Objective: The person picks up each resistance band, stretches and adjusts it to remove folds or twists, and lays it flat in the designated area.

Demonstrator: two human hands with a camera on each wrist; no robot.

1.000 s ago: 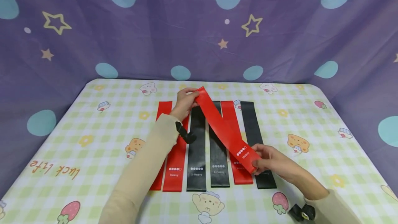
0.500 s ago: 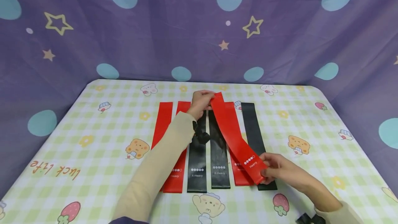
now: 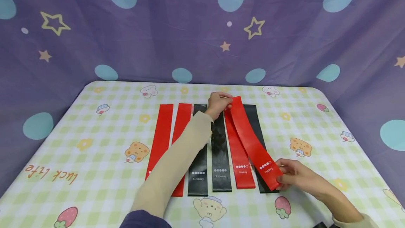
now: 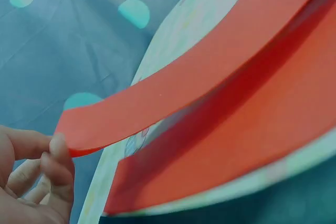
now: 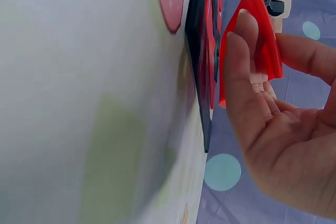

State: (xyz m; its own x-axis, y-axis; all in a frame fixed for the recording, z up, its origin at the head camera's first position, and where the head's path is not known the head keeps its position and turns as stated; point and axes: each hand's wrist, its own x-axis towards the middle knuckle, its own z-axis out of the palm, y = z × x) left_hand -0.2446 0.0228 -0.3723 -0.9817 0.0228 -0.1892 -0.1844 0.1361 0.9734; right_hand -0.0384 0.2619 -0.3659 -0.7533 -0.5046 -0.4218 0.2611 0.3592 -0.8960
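A red resistance band (image 3: pixel 252 138) marked "Heavy" is stretched out slantwise above the row of bands. At its far end, my left hand (image 3: pixel 218 104) pinches it between thumb and fingers. My right hand (image 3: pixel 295 175) grips the near end, with fingers (image 5: pixel 242 72) tucked into the loop. In the left wrist view the held band (image 4: pixel 157 100) is raised over another red one. Under it lie a red band (image 3: pixel 242 161) and the rightmost black band (image 3: pixel 253 117), partly covered.
Left of these lie two black bands marked "X-Heavy" (image 3: pixel 198 185) (image 3: pixel 222 182) and two red bands (image 3: pixel 164 126) (image 3: pixel 181 115), partly behind my left sleeve (image 3: pixel 177 161). All rest on a checked tablecloth (image 3: pixel 104 143). A purple curtain (image 3: pixel 177 27) hangs behind the table.
Both hands have moved right and slightly toward me with the held red band. It now slants over the rightmost black band, and the red one beneath shows its "Heavy" label.
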